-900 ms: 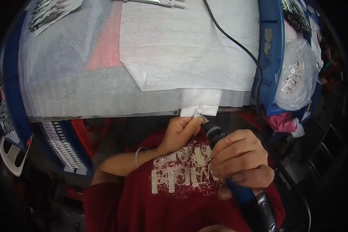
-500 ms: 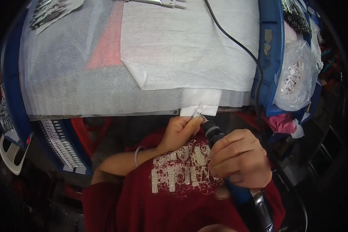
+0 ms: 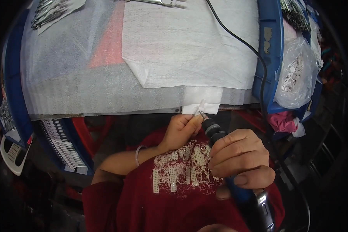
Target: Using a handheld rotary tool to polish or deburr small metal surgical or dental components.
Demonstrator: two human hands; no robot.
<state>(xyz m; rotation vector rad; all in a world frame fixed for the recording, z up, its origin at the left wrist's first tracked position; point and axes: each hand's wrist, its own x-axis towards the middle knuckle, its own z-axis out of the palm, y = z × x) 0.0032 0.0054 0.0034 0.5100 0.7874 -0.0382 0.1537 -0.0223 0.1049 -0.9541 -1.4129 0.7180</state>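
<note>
My left hand [image 3: 181,131] pinches a small pale part [image 3: 201,106] at the table's near edge. The part lies against a folded white cloth pad [image 3: 204,92], and my thumb and fingertips hide its near end. My right hand [image 3: 241,154] is wrapped round a corded electric screwdriver [image 3: 241,193] with a black and blue body. Its slim metal tip slants up to the left and meets the pale part beside my left thumb. I cannot make out a screw at the tip.
A black cable [image 3: 243,47] crosses the white sheet [image 3: 189,46] on the table. Blue bins [image 3: 267,58] flank the table; a clear bag [image 3: 295,77] of small pale pieces hangs at the right one. Metal pieces [image 3: 52,13] lie far left, a white-ended tool [image 3: 158,2] at the back.
My right thumb has shifted slightly outward on the screwdriver. The tip stays at the pale part, and my left hand keeps its pinch. The whole view has moved a little.
</note>
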